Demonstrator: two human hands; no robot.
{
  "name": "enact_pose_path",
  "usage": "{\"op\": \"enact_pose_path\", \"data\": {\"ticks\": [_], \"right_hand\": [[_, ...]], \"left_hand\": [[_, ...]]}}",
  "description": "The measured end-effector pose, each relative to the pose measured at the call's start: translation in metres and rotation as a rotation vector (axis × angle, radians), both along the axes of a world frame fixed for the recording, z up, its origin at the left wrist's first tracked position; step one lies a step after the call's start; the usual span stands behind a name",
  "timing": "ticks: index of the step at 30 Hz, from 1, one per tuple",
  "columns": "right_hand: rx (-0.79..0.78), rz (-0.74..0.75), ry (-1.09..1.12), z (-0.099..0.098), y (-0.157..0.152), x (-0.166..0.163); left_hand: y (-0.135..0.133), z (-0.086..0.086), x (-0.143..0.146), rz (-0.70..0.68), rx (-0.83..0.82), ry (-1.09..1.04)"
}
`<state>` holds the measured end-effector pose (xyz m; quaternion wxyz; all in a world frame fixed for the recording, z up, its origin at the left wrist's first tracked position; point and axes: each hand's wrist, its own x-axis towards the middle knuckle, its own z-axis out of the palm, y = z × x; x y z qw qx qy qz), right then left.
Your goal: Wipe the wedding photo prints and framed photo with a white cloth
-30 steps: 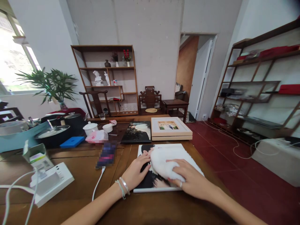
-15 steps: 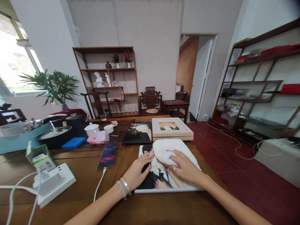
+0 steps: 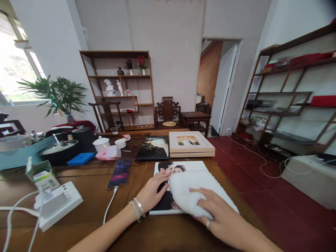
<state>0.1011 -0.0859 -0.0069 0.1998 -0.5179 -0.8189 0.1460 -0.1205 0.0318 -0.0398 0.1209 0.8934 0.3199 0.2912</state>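
It looks like a home's living room: a wooden shelf (image 3: 114, 53) holds vases (image 3: 120, 71) and white figurines (image 3: 109, 89), a carved chair (image 3: 168, 111) stands beside a side table (image 3: 196, 114), a leafy plant (image 3: 64, 91) spreads near the window (image 3: 18, 61), and a lidded white pot (image 3: 101, 144) sits on the wooden table (image 3: 91, 189)

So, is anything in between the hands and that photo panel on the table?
Under the right hand, yes: the white cloth lies between it and the photo panel, covering much of the picture's right side. The left hand lies over the panel's left edge with nothing visible between.
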Motion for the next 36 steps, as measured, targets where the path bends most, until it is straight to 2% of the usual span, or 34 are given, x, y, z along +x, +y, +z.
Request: {"op": "enact_pose_path", "data": {"ticks": [4, 8, 12, 15, 19, 23, 25, 29, 32, 36], "right_hand": [[0.062, -0.056, 0.037, -0.001, 0.027, 0.008], [0.137, -0.185, -0.013, -0.007, 0.058, 0.013], [0.174, -0.249, -0.084, -0.013, 0.071, 0.007], [0.152, -0.170, -0.102, -0.013, 0.064, -0.005], [0.100, 0.070, -0.033, -0.003, 0.039, -0.021], [-0.009, 0.260, 0.014, 0.013, 0.012, -0.025], [-0.087, 0.285, 0.006, 0.018, 0.001, -0.022], [-0.212, 0.128, 0.000, 0.016, -0.012, -0.007], [-0.208, -0.032, 0.043, 0.004, -0.010, 0.009], [-0.163, -0.211, 0.081, -0.008, 0.010, 0.027]], "left_hand": [[0.000, 0.000, -0.001, 0.036, 0.006, 0.008], [-0.002, 0.002, 0.000, 0.028, -0.003, -0.003], [-0.003, 0.003, 0.000, 0.013, -0.027, -0.035], [-0.002, 0.004, 0.000, 0.023, -0.040, -0.083], [0.001, 0.003, -0.001, 0.072, -0.049, -0.148], [0.002, 0.001, -0.002, 0.099, -0.081, -0.171], [0.001, 0.002, -0.001, 0.097, -0.107, -0.172], [-0.003, 0.004, 0.001, 0.092, -0.123, -0.146], [-0.006, 0.005, 0.001, 0.062, -0.104, -0.094], [-0.008, 0.006, 0.001, 0.023, -0.062, -0.027]]}}
